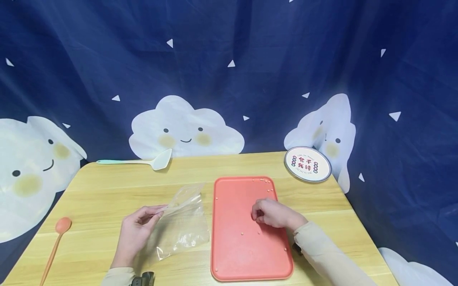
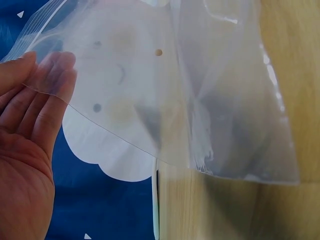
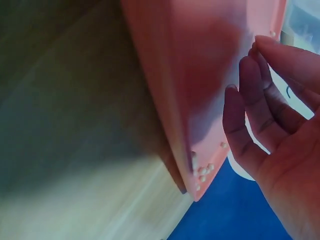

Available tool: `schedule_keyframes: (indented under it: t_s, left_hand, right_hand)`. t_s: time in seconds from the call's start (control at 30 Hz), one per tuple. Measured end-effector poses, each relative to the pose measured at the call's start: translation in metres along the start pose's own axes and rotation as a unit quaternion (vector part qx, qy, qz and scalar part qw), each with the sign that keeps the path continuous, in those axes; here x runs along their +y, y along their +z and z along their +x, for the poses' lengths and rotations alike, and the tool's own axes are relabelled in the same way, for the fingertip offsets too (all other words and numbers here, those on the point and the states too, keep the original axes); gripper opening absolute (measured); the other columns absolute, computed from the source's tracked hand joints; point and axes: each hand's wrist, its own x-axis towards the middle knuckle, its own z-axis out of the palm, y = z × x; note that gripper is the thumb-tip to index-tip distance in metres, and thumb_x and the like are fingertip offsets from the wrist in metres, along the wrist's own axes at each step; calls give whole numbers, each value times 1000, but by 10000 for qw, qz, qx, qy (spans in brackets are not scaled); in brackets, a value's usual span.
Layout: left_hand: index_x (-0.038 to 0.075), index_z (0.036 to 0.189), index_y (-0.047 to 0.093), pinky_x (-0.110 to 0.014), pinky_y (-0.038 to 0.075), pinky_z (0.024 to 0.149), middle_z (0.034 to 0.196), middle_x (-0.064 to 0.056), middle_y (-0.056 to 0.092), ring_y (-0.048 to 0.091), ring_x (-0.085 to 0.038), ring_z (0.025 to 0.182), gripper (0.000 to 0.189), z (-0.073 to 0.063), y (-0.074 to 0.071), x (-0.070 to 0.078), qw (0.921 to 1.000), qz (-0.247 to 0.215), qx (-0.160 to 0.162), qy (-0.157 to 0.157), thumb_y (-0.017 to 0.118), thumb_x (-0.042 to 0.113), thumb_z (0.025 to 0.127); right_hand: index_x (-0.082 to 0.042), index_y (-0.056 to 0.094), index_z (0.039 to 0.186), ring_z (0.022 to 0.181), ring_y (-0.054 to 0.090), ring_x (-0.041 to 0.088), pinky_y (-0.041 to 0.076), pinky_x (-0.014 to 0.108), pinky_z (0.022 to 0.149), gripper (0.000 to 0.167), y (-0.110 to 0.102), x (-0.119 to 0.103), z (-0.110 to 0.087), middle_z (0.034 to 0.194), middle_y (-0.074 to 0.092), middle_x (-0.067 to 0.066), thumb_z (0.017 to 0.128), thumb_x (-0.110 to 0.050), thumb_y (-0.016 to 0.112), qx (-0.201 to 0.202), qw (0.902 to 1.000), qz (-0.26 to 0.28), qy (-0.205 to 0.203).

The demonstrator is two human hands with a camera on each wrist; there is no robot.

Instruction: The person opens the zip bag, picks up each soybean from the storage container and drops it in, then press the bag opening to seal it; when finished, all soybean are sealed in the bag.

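Bag (image 1: 191,232), left of the tray (image 1: 234,256), pinched by its mouth in the left hand (image 1: 137,229); right hand (image 1: 273,213) bunched above the tray, catch impossible to tell. Beans (image 1: 268,190) near its far-right corner: light, single pinches!

Wood-grain table (image 1: 193,170), pale yellow, lower half of frame; far left corner rounded. On it: coral-red rectangular tray (image 1: 236,254), raised rim, lower middle, right of centre. Orange long-handled spoon (image 1: 63,225), lower left, bowl farther back. White-bladed spatula (image 1: 161,160), mint handle end, along far edge, left. Dark-rimmed white oval plate (image 1: 308,174), Chinese characters, far right corner.
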Motion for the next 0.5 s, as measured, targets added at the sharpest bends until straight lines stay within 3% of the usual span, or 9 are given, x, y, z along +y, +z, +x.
schedule_keyframes:
  t_s: [0.23, 0.5]
  left_hand:
    - [-3, 86, 71, -19, 56, 78, 98, -14, 73, 69, -7, 88, 13, 1, 3, -1, 9999, -10, -7, 118, 74, -13, 80]
    - [0, 86, 72, -18, 56, 78, 98, -13, 73, 69, -6, 88, 14, 2, 4, -2, 10000, 56, -17, 44, 74, -12, 80]
  right_hand:
    - [-13, 68, 84, 75, 54, 8, 51, 26, 68, 13, -16, -13, 11, 78, 58, -13, 84, -2, 74, 702, 9973, 171, 139]
    - [-22, 69, 93, 84, 57, 6, 55, 36, 79, 9, -23, -53, 53, 87, 59, -16, 90, -14, 72, 1580, 9833, 894, 152]
